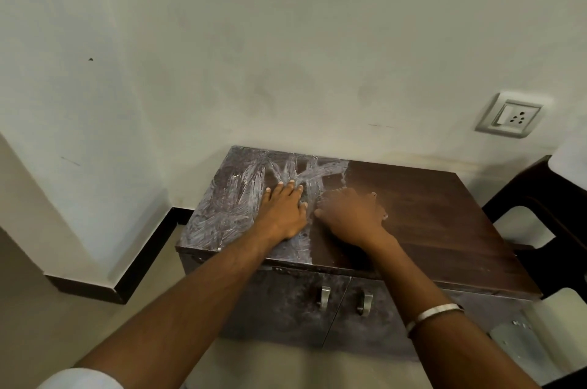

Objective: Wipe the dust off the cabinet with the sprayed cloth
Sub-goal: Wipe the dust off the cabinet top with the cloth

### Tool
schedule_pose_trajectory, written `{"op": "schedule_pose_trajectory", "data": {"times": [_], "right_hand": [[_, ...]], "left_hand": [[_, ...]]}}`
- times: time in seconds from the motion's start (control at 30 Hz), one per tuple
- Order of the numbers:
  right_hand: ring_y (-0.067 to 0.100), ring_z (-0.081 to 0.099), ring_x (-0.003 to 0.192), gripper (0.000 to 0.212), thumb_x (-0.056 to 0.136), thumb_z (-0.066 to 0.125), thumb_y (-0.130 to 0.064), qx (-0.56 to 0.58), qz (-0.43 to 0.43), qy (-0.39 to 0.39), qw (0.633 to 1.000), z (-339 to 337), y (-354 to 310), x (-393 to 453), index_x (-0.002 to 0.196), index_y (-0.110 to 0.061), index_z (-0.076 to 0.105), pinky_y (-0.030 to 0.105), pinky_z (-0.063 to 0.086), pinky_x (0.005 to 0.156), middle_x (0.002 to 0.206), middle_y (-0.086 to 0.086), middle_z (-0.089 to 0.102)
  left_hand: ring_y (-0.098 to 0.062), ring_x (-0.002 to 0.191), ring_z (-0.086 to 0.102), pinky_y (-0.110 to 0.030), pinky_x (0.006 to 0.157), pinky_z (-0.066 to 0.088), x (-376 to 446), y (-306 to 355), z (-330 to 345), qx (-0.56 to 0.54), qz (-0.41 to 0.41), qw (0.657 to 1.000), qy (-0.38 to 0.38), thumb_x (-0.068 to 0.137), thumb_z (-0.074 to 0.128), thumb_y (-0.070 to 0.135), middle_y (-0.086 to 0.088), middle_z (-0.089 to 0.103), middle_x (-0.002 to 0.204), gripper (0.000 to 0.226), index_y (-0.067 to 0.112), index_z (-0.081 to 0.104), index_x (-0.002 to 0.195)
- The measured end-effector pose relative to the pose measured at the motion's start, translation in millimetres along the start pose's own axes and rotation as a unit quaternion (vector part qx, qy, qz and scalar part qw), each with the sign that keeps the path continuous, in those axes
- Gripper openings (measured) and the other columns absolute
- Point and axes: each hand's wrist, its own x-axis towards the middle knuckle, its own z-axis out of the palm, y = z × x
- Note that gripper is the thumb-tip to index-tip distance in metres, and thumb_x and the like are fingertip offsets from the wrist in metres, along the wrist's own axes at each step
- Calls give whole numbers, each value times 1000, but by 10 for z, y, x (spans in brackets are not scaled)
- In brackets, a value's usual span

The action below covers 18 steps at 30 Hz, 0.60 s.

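Head view: left hand [283, 210] lies flat, fingers straight, pressing the dusty grey-streaked half of the dark brown wooden cabinet [428, 220] top, apparently as a brace. Right hand [348, 214] is just beside it at the dust boundary; its grip cannot be told. The cloth is not discernible, possibly beneath that hand.

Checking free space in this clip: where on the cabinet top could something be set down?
The cabinet top is bare from the right hand to its right edge by the dark chair. The dusty left half is bare left of the left hand. The middle is crowded: both hands lie there.
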Motion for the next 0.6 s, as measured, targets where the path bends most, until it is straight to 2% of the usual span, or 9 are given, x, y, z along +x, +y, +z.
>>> {"op": "schedule_pose_trajectory", "data": {"times": [0.2,0.43,0.6], "right_hand": [[39,10,141,66,85,30,-77,4,-46,8,999,85,27,-73,141,-42,29,62,10,110,155,-5,20],[38,10,142,65,88,35,-73,14,6,-9,1000,-37,24,162,144,-40,29,60,10,111,158,-3,17],[36,13,140,64,87,34,-73,2,-33,12,999,50,40,105,143,-43,29,60,12,110,157,-4,19]], "left_hand": [[-22,149,3,-45,120,-2,86,-4,15,-3,1,1000,5,101,25,41,-2,10,162,57,21,13,153],[-22,149,5,-46,119,-2,134,-34,24,-2,6,1000,3,101,24,41,-2,11,162,56,20,15,153],[-23,149,3,-46,119,-2,183,-18,0,5,4,1000,3,102,23,40,-2,9,162,56,20,14,153]]}}
